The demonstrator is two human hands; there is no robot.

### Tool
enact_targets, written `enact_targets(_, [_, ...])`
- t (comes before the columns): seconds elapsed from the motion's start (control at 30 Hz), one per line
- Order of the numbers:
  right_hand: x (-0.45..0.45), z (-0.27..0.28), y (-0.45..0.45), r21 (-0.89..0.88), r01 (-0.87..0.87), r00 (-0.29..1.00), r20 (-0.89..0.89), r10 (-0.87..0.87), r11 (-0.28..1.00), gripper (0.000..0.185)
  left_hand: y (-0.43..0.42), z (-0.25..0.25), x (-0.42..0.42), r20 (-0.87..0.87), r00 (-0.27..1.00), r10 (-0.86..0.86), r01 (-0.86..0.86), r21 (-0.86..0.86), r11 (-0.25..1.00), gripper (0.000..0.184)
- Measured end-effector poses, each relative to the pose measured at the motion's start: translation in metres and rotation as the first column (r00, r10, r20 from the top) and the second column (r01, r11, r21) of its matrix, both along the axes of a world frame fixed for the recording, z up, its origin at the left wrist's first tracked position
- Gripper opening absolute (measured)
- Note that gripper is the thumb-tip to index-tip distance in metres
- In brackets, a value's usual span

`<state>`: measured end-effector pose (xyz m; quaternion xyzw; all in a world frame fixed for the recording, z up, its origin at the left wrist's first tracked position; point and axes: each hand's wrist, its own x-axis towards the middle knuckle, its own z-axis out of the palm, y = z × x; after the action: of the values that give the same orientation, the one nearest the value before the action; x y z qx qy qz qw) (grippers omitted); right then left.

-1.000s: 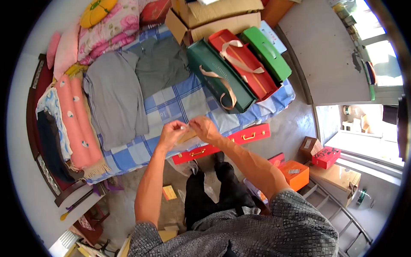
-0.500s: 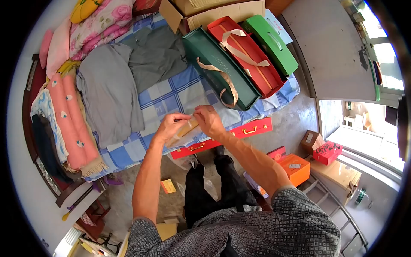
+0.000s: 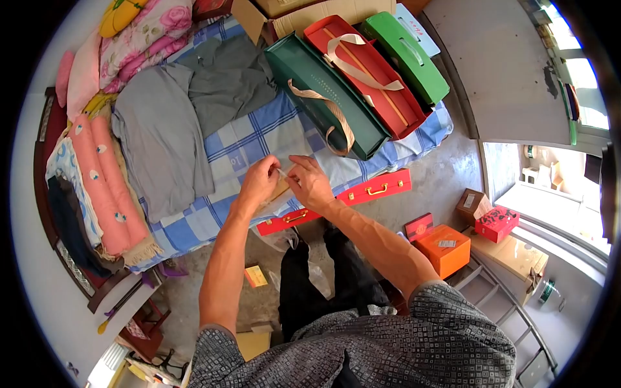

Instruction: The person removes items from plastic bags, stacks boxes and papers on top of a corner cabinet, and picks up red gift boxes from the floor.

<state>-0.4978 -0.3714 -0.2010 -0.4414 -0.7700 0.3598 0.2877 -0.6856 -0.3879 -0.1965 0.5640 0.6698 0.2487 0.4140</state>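
Observation:
Over the near edge of the bed, my left hand (image 3: pixel 260 182) and my right hand (image 3: pixel 310 183) are close together, fingertips pinched. Between them is the top of what looks like a clear plastic bag (image 3: pixel 270 205), with a tan piece (image 3: pixel 279 189) showing through it. My right hand partly hides the bag. Beyond my hands, a dark green gift box (image 3: pixel 330 97) with a ribbon handle lies on the blue checked bedspread (image 3: pixel 226 158). Below my hands, a red case (image 3: pixel 375 186) with gold handles is beside the bed.
A red open box (image 3: pixel 388 97) and a green box (image 3: pixel 407 58) lie beyond the dark green one. Grey clothes (image 3: pixel 162 129) and rolled pink bedding (image 3: pixel 107 187) cover the left side. An orange box (image 3: pixel 443 252) and a metal ladder (image 3: pixel 504 304) are at the right.
My fingertips have shifted slightly left and up, still pinching the bag's top. The right hand now covers more of the tan piece. The whole view has tilted a little.

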Motion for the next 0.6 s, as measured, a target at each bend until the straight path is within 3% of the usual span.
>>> enact_targets(0.2, [0.0, -0.003, -0.002, -0.002, 0.011, 1.0, -0.006, -0.011, 1.0, 0.01, 0.005, 0.013, -0.011, 0.221, 0.973, 0.073, -0.006, -0.291, 0.957, 0.021])
enact_targets(0.33, [-0.001, -0.007, -0.003, 0.012, 0.018, 1.0, 0.003, -0.018, 1.0, 0.011, 0.007, 0.014, -0.019, 0.287, 0.957, 0.045, 0.057, -0.339, 0.939, 0.028])
enact_targets(0.4, [-0.001, -0.007, -0.003, 0.003, 0.018, 1.0, 0.007, -0.018, 1.0, 0.011, 0.008, 0.014, -0.018, 0.336, 0.912, 0.236, -0.042, -0.495, 0.868, 0.029])
enact_targets(0.53, [0.002, -0.004, -0.004, -0.037, 0.005, 1.0, 0.007, -0.004, 0.999, 0.011, 0.011, 0.008, -0.016, 0.3, 0.908, 0.293, -0.098, -0.527, 0.844, 0.029])
enact_targets(0.6, [0.004, -0.004, -0.004, -0.044, -0.009, 1.0, -0.005, 0.009, 0.999, 0.011, 0.011, -0.001, -0.016, 0.368, 0.791, 0.489, -0.174, -0.631, 0.756, 0.026])
